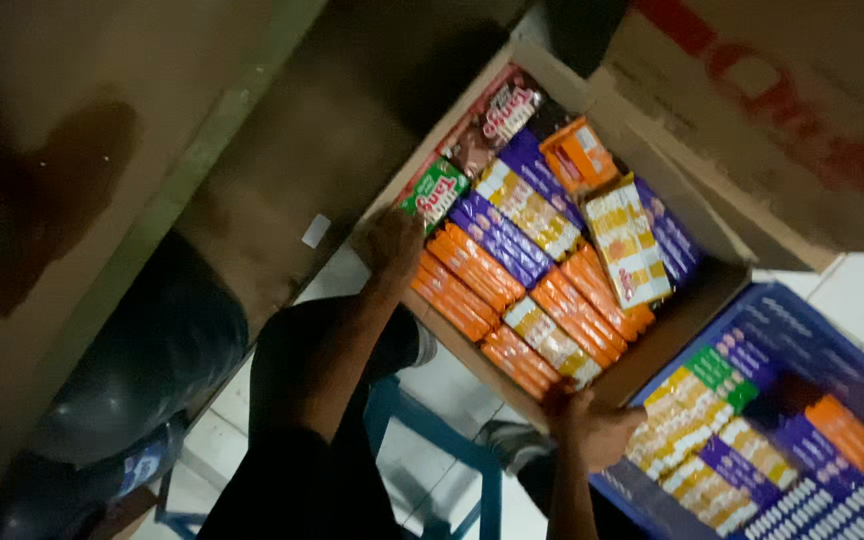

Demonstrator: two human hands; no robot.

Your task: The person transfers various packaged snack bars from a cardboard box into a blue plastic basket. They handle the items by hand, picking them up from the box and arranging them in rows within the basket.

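Tiled floor [452, 385]: 1 box [652, 345], 2 hands [392, 245].

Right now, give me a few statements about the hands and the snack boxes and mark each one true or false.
1. Both hands grip the cardboard box by its edges. True: the left hand is on the left corner, the right hand on the near corner.
2. The cardboard box is empty. False: it is packed with orange, purple and yellow snack packs.
3. A blue crate holding more packs sits to the right of the box. True.
4. The right hand holds a single green pack. False: it grips the box edge; the green pack lies in the box near the left hand.
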